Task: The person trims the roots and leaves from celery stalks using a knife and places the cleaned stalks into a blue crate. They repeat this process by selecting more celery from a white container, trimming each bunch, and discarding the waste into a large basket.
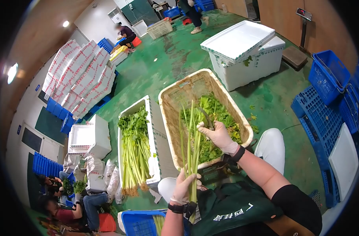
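My gloved left hand point(182, 188) is closed around the lower part of a few pale green celery stalks point(194, 147), which stand upright over a crate. Higher up, my gloved right hand point(219, 137) grips a dark, curved knife point(205, 115) against the stalks; its handle is mostly hidden by the fingers. Below both hands is a dirty cream plastic crate point(169, 118) holding loose celery leaves point(216, 108). Left of it, a white foam box point(154, 155) holds a bundle of leafy celery point(134, 151) with brown roots.
A blue basket point(138, 222) with more stalks stands by my left forearm. Lidded foam boxes point(242, 65) are ahead. Blue pallets point(319, 129) lean at right, near a floor scale point(294, 58). Stacked foam boxes point(79, 74) and seated people are at left; others are farther back.
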Demonstrator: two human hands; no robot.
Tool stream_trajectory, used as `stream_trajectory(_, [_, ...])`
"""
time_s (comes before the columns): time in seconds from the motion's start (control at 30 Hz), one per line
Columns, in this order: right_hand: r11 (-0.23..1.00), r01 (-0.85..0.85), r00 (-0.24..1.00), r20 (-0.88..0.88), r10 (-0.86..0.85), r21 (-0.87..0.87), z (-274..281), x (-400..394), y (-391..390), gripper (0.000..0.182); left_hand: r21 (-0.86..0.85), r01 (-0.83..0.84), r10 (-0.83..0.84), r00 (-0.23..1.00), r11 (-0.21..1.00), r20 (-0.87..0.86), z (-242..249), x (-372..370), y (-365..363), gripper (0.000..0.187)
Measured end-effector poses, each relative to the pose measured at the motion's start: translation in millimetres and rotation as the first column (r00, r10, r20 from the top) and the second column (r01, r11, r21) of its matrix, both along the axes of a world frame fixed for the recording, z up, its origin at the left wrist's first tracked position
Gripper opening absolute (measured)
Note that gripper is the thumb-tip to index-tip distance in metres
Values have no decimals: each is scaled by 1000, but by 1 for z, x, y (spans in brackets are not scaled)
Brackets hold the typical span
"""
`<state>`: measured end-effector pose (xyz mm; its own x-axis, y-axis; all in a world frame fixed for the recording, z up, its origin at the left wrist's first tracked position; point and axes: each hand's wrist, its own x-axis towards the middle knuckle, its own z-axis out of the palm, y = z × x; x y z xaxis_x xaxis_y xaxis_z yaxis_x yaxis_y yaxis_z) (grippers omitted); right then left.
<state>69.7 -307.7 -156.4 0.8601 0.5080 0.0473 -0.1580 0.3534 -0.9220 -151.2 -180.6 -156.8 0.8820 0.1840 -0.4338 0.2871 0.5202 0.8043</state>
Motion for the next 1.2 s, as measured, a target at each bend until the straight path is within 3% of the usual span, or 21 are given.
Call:
stream_trajectory(0.03, [996, -62, 996, 62, 66, -67, -7, 6, -3, 35, -53, 7, -6, 1000, 999, 27, -2, 0, 3, 54])
stream_trajectory(0.07, [996, -60, 996, 64, 64, -68, -13, 7, -5, 35, -105, 16, -10, 998, 994, 56, -4, 1, 6, 53])
stream_trajectory(0.13, [996, -72, 990, 122, 65, 50, -20, 9, -9, 55, -122, 21, -12, 997, 992, 74, -5, 3, 8, 52])
stream_trajectory(0.17, [993, -104, 957, 266, 115, -56, -22, 11, -13, 64, -188, 9, 6, 997, 982, 75, -5, 3, 8, 51])
stream_trajectory(0.2, [993, -104, 957, 268, 115, -57, -25, 12, -15, 64, -254, -2, 22, 997, 967, 74, -6, 4, 8, 51])
stream_trajectory(0.27, [983, -50, 876, 465, 129, -179, -27, 11, -19, 66, -306, 33, 2, 994, 952, 112, -9, 4, 9, 50])
stream_trajectory(0.33, [981, -21, 844, 523, 122, -195, -28, 15, -16, 66, -355, 70, -18, 989, 932, 148, -9, 5, 8, 49])
stream_trajectory(0.4, [960, 51, 731, 665, 153, -277, -26, 21, -11, 64, -289, 88, -48, 989, 953, 141, -6, 6, 5, 48])
stream_trajectory(0.47, [969, 67, 751, 651, 107, -236, -21, 20, -5, 57, -244, 96, -66, 990, 965, 128, -7, 7, 4, 50])
stream_trajectory(0.53, [947, 40, 742, 645, 185, -318, -15, 20, -3, 49, -198, 104, -82, 990, 975, 113, -3, 9, 0, 51])
stream_trajectory(0.57, [959, 101, 762, 640, 97, -265, -10, 15, -2, 39, -179, 73, -57, 994, 981, 94, 5, 10, -5, 47])
stream_trajectory(0.73, [888, 243, 751, 655, 82, -390, -6, 8, -1, 35, -237, 31, -14, 997, 971, 71, -13, 12, 2, 29])
stream_trajectory(0.8, [902, 274, 707, 706, 45, -332, -11, 9, 2, 35, -321, 48, -22, 996, 946, 83, -15, 14, 4, 18])
stream_trajectory(0.93, [913, 337, 674, 736, -64, -229, -6, 8, 8, 30, -296, 70, -49, 996, 953, 78, -15, 14, 5, 12])
stream_trajectory(1.03, [924, 192, 759, 647, 73, -330, -4, 12, 2, 29, -316, 62, -42, 997, 947, 68, -13, 15, 7, 9])
stream_trajectory(1.17, [886, 285, 696, 714, 72, -366, -10, 13, 2, 25, -369, 34, -20, 999, 929, 42, -15, 13, 9, 9])
stream_trajectory(1.2, [912, 365, 683, 720, -124, -190, -20, 19, 9, 27, -395, 31, -17, 999, 918, 40, -21, 13, 12, 10])
